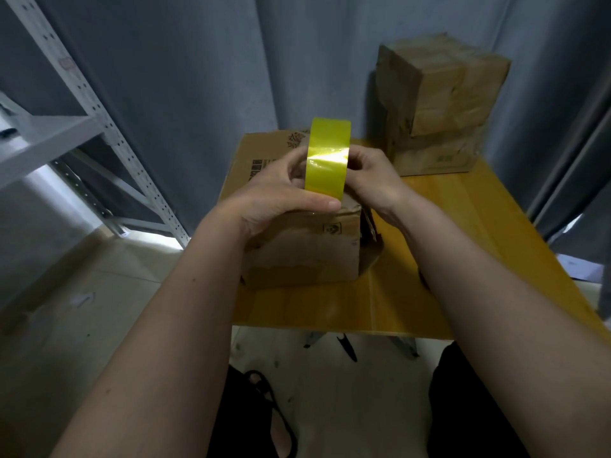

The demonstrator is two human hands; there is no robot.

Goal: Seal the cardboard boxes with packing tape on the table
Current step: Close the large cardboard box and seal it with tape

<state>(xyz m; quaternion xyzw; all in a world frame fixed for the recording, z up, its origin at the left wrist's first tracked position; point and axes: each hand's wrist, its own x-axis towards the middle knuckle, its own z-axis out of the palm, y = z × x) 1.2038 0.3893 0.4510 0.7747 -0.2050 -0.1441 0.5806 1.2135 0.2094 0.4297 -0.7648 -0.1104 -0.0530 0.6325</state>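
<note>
Both hands (281,190) grip glossy yellow tape roll (327,158).

Nothing here is actually readable, tbh. The flattened cardboard sheet (264,150) at the far side of the table has a red stamp-like mark and a block of dark print, all too blurry. The near box (307,249) shows a small dark symbol on its front, right side. The far right lower box (436,157) carries a faint greenish mark, illegible.

My yellow table (463,226) carries a worn cardboard box (304,249) near me. Two taped boxes (439,117) sit stacked at its far right corner.
</note>
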